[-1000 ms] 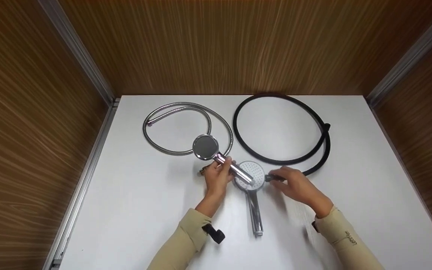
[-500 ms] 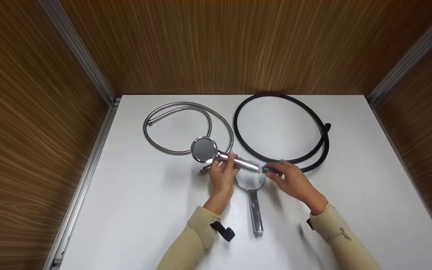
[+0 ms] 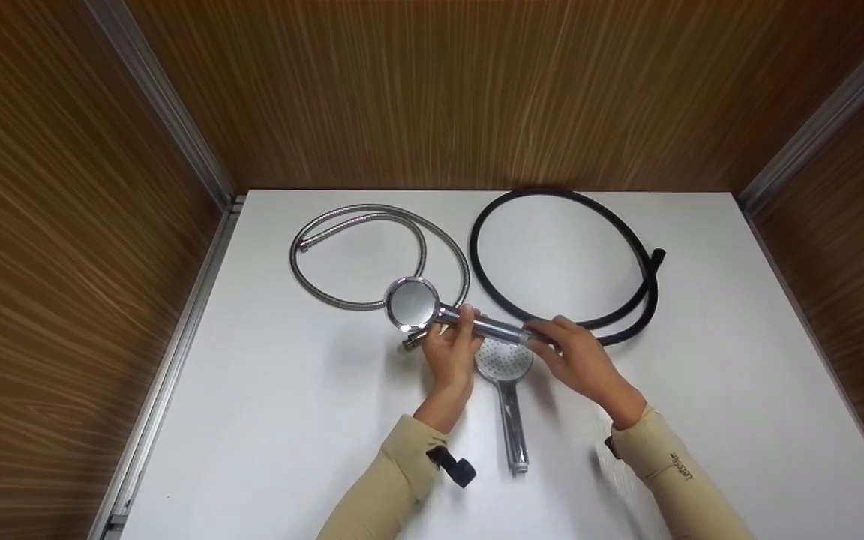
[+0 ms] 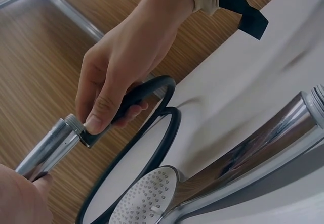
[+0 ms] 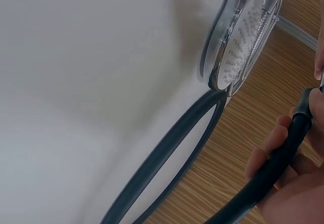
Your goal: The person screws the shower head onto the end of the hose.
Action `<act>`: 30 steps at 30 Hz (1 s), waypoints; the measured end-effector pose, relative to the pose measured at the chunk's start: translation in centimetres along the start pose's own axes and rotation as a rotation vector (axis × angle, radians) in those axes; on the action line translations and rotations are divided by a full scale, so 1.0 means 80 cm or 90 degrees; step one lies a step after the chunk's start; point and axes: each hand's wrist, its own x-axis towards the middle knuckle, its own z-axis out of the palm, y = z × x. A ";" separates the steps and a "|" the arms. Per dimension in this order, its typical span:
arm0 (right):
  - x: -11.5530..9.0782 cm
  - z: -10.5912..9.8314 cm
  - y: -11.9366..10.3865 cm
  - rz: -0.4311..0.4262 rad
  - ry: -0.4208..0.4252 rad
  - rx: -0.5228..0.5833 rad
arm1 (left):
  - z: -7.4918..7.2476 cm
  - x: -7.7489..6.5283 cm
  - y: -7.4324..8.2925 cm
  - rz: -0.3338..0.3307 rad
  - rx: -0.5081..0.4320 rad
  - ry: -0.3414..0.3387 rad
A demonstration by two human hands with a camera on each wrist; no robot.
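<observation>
My left hand (image 3: 453, 358) grips the chrome handle of a round shower head (image 3: 412, 304), tilted with its threaded end toward the right. In my right hand (image 3: 580, 360) is one end of a black shower hose (image 4: 134, 96), pinched between thumb and fingers. The hose's end fitting sits right at the handle's threads (image 4: 74, 124) in the left wrist view. Below both hands, a second shower head (image 3: 505, 361) with a white dotted spray face lies on the table, handle toward the front. The right wrist view shows my fingers (image 5: 276, 139) curled round the black hose.
A coiled silver metal hose (image 3: 357, 305) lies at the back left, its near end (image 3: 411, 343) beside my left hand. The black hose's loop spreads over the back right of the white table (image 3: 267, 420). Wood-grain panels (image 3: 432, 97) wall the back and sides.
The held shower head has swung from pointing down-right to nearly level, its threaded end meeting the hose fitting. My left hand has moved slightly right, my right hand slightly left and up.
</observation>
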 end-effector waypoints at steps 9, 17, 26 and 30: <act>0.003 0.003 -0.002 0.009 0.021 -0.028 | 0.001 -0.004 0.001 0.015 0.000 -0.003; 0.004 0.004 -0.002 0.014 0.027 -0.022 | 0.001 -0.004 0.003 0.015 -0.009 -0.002; 0.006 0.001 -0.003 -0.013 0.038 -0.016 | -0.001 0.002 -0.002 0.052 0.001 -0.003; 0.005 0.003 -0.004 -0.022 0.045 -0.015 | -0.001 0.002 -0.005 0.069 0.005 -0.001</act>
